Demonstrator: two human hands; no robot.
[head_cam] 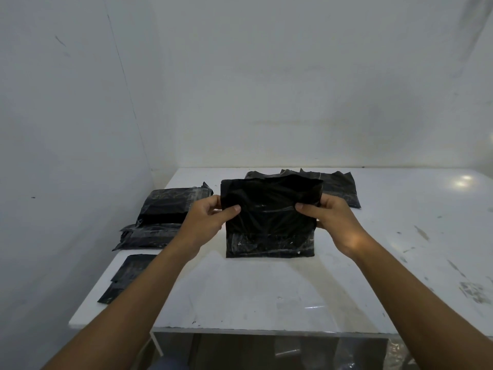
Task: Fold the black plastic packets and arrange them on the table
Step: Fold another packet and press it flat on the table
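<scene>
Packet (269, 217): was black, matt in its upper half, with pale streaky glints across a glossy lower band.
Left pile (165, 209): was black to dark grey, crossed by whitish creases, with a shiny pale strip at its far edge.
Far pile (338, 188): was grey-black with faint pale wrinkle lines.
Near stack (125, 276): was plain dull black with a few grey flecks.
Table (266, 295): was glossy white, blotched with grey-green scuffs and dark specks toward the right, with a bright glare spot far right.
Walls (266, 76): were off-white to pale grey, with a few thin dark scratches on the left.
</scene>
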